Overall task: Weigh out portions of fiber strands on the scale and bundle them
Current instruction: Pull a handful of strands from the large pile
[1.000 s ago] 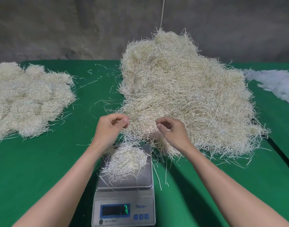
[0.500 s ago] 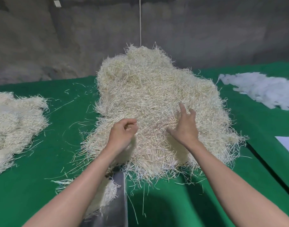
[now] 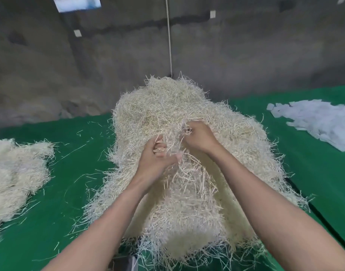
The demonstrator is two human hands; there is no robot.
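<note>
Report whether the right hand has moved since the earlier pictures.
Yes. Against the big pile of pale fiber strands, the right hand has shifted toward its middle, nearer the left hand, and now grips strands.

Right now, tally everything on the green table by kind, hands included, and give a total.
Fiber heaps: 2, the central pile and the left heap.
White paper pile: 1.
Scale: 1, only a grey corner showing.
Hands: 2, left hand and right hand, both gripping strands of the central pile.
Total: 6.
</note>
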